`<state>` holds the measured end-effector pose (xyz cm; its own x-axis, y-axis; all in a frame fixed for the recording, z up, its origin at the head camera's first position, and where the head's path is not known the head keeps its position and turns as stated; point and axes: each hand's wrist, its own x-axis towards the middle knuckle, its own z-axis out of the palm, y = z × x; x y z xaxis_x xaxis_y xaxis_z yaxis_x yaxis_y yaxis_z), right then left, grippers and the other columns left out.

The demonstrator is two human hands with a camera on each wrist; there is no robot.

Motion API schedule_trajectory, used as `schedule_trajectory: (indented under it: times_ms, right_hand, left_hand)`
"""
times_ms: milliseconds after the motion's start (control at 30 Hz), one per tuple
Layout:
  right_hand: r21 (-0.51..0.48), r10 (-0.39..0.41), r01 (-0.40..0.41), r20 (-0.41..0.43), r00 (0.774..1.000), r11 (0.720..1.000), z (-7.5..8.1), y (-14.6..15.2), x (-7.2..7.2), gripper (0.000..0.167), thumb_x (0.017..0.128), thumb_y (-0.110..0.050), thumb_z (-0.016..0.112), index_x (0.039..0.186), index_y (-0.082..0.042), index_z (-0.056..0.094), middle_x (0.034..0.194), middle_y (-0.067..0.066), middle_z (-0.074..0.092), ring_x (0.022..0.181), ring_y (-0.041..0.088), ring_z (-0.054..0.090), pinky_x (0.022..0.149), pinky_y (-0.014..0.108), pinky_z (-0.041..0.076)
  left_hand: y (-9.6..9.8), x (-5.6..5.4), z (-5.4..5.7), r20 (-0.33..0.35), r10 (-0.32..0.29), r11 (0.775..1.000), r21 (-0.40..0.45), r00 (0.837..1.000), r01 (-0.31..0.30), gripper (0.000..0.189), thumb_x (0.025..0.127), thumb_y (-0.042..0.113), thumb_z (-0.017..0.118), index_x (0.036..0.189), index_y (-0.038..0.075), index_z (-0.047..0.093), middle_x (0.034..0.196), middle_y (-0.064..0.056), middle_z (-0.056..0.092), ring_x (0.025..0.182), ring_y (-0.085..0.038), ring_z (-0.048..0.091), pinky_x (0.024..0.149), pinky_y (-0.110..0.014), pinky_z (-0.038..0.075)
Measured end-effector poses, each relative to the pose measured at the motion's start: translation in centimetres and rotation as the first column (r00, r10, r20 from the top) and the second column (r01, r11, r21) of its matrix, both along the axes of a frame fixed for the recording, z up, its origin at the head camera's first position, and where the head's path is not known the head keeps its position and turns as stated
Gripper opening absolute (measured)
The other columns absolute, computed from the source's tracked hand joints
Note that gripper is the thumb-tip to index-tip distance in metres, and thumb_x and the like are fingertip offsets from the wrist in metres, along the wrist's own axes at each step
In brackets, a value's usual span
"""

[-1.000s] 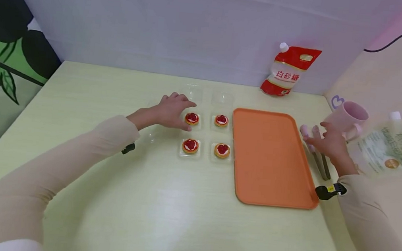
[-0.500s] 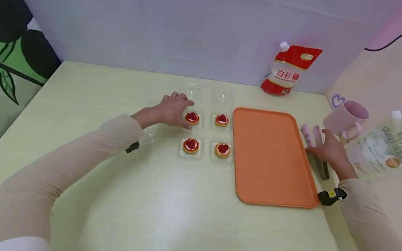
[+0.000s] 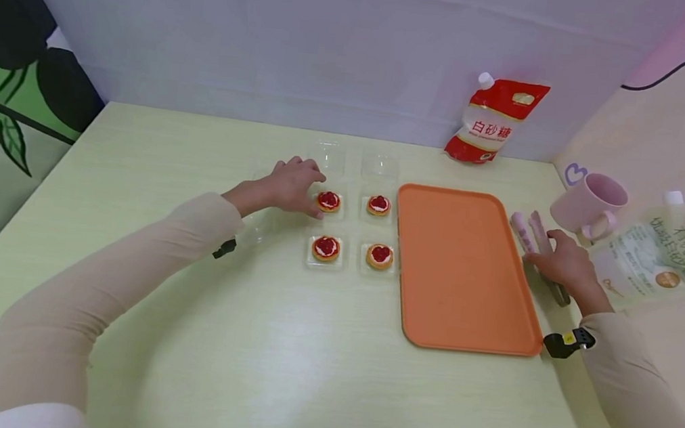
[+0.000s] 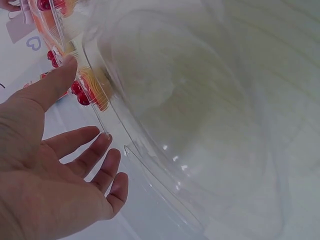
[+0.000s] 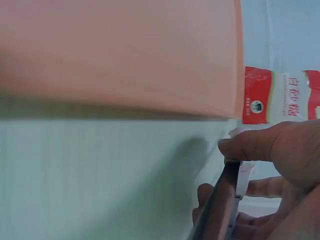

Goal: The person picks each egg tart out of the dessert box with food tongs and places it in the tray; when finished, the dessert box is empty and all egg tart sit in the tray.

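Observation:
Four jam tarts sit in open clear plastic boxes; the far-left tart [image 3: 328, 201] lies by my left hand [image 3: 293, 184]. That hand rests flat on the table with straight fingers, and in the left wrist view its thumb [image 4: 50, 85] touches the clear box rim [image 4: 107, 107]. My right hand [image 3: 559, 259] lies right of the orange tray [image 3: 466, 272] and grips a pair of tongs [image 3: 527, 229] with pink tips and dark arms. In the right wrist view the thumb [image 5: 265, 145] presses on a dark tong arm [image 5: 225, 200], with fingers curled beneath.
A red-and-white sugar bag [image 3: 495, 122] leans on the back wall. A pink mug [image 3: 591, 202] and a clear pouch [image 3: 663, 254] stand at the right edge. The other tarts [image 3: 378, 205], [image 3: 326, 247], [image 3: 379, 255] lie left of the tray.
My right hand has come down from an open hover onto the tongs and curled round them. The left hand has hardly moved.

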<state>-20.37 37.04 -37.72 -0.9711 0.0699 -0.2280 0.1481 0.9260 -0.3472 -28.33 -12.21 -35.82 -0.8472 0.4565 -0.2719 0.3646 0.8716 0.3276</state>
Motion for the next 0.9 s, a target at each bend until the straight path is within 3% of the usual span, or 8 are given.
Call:
schedule_trajectory:
  times_ms: [167,300,500,667,800,900]
  right_hand:
    - [-0.055,0.018,-0.027,-0.158,0.987,0.998,1.0,-0.5,-0.3,0.071,0.092,-0.024,0.067,0.140,0.017,0.033,0.098,0.037,0.063,0.072,0.037,0.067,0.066,0.044,0.049]
    - [-0.140,0.026,-0.051,-0.176,0.984,0.989,2.2,-1.7,-0.8,0.067,0.092,-0.020,0.070,0.142,0.011,0.037,0.094,0.033,0.062,0.059,0.021,0.065,0.055,0.030,0.048]
    - [-0.197,0.037,-0.054,-0.091,0.995,0.979,4.3,-4.7,-2.0,0.075,0.092,-0.035,0.070,0.152,-0.006,0.035,0.119,0.031,0.054,0.078,0.029,0.070,0.064,0.028,0.049]
    - [-0.231,0.113,-0.112,-0.011,0.994,0.966,6.2,-8.9,-3.5,0.078,0.091,-0.042,0.070,0.156,-0.018,0.033,0.132,0.025,0.050,0.097,0.037,0.064,0.072,0.031,0.055]
    - [-0.255,0.233,-0.218,0.032,0.972,0.942,7.3,-12.8,-4.8,0.070,0.090,-0.029,0.074,0.151,-0.017,0.041,0.130,0.022,0.049,0.099,0.036,0.060,0.074,0.032,0.057]
    - [-0.237,0.335,-0.311,0.066,0.940,0.920,7.6,-15.8,-5.6,0.064,0.089,-0.023,0.075,0.146,-0.017,0.047,0.127,0.020,0.052,0.100,0.033,0.057,0.075,0.032,0.055]
  left_hand:
    - [0.0,0.0,0.0,-0.001,0.002,1.000,-0.004,1.000,-0.002,0.077,0.082,0.038,0.081,0.144,0.002,0.051,0.146,-0.017,0.043,0.134,-0.036,0.035,0.109,-0.054,0.029]
    - [0.0,-0.1,-0.1,0.003,0.008,1.000,-0.008,1.000,-0.008,0.077,0.083,0.037,0.081,0.144,0.003,0.051,0.147,-0.017,0.043,0.135,-0.036,0.035,0.110,-0.055,0.028]
    - [-0.1,-0.2,-0.4,0.009,0.004,1.000,-0.005,1.000,-0.004,0.077,0.083,0.037,0.081,0.144,0.002,0.050,0.147,-0.017,0.042,0.135,-0.036,0.035,0.109,-0.054,0.029]
    - [-0.3,-0.1,-0.4,0.003,0.002,1.000,0.011,1.000,-0.002,0.076,0.082,0.036,0.081,0.143,0.002,0.051,0.147,-0.018,0.043,0.135,-0.037,0.035,0.108,-0.054,0.030]
    - [-0.3,-0.2,-0.4,-0.002,-0.005,1.000,0.020,1.000,0.005,0.076,0.083,0.036,0.081,0.143,0.001,0.051,0.147,-0.018,0.043,0.135,-0.037,0.035,0.108,-0.054,0.030]
    - [-0.2,-0.3,-0.4,0.004,-0.003,1.000,0.020,1.000,0.003,0.075,0.083,0.036,0.081,0.143,0.002,0.051,0.148,-0.018,0.042,0.135,-0.037,0.035,0.108,-0.054,0.030]
